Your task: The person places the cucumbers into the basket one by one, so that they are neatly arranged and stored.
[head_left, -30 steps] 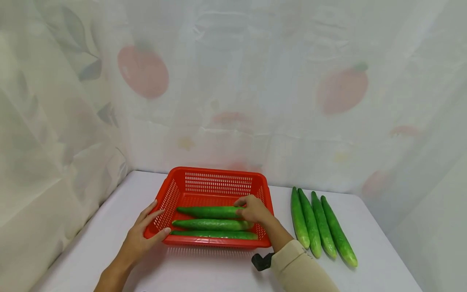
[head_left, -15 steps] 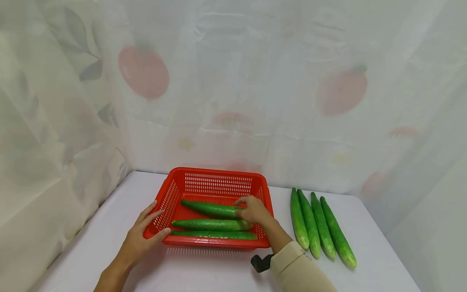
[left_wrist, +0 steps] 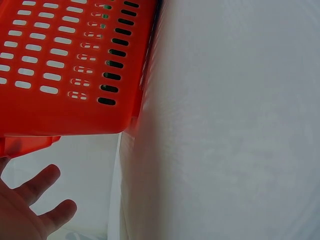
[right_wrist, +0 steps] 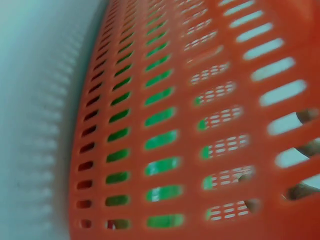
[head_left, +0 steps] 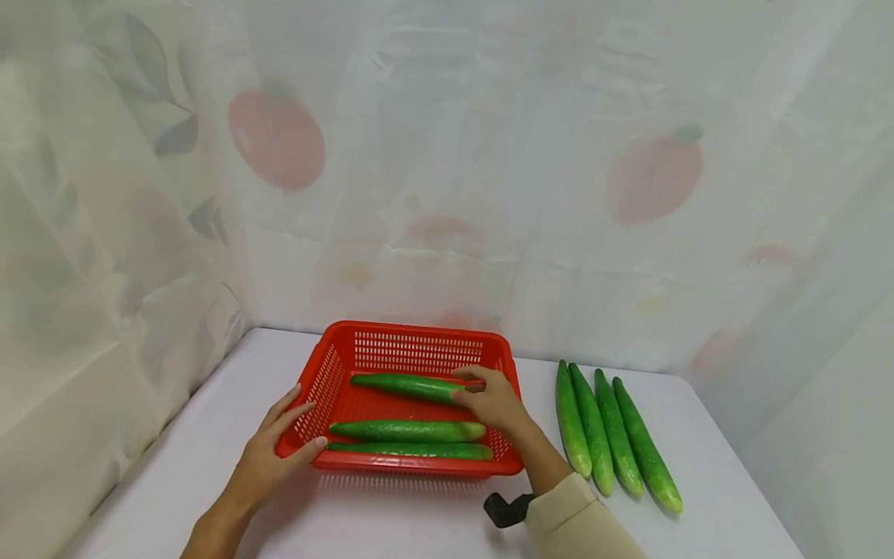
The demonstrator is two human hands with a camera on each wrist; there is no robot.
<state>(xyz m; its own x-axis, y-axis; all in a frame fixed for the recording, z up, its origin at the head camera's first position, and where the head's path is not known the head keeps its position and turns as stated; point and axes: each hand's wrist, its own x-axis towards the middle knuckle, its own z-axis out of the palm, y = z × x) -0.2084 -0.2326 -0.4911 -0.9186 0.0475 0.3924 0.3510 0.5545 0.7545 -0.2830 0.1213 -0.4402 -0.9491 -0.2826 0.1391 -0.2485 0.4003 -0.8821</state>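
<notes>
A red plastic basket (head_left: 412,463) stands on the table with three green cucumbers lying crosswise in it. My right hand (head_left: 494,400) reaches over the basket's right side and grips the right end of the rearmost cucumber (head_left: 405,385). Nearer the front wall lie a second cucumber (head_left: 401,431) and a third cucumber (head_left: 412,449), side by side. At the basket's left front corner, my left hand (head_left: 261,462) rests with fingers spread along the rim. Through the slots of the basket wall (right_wrist: 137,120), the right wrist view shows green cucumber and fingertips (right_wrist: 297,192).
Several more cucumbers (head_left: 594,427) lie side by side on the white table (head_left: 391,520), right of the basket. A small black angled object (head_left: 506,510) shows beside my right sleeve (head_left: 580,520). A pale printed curtain (head_left: 447,194) hangs behind the table.
The rearmost cucumber has moved back toward the basket's far wall with my right hand on it, widening its gap to the middle cucumber. My left hand stays in place.
</notes>
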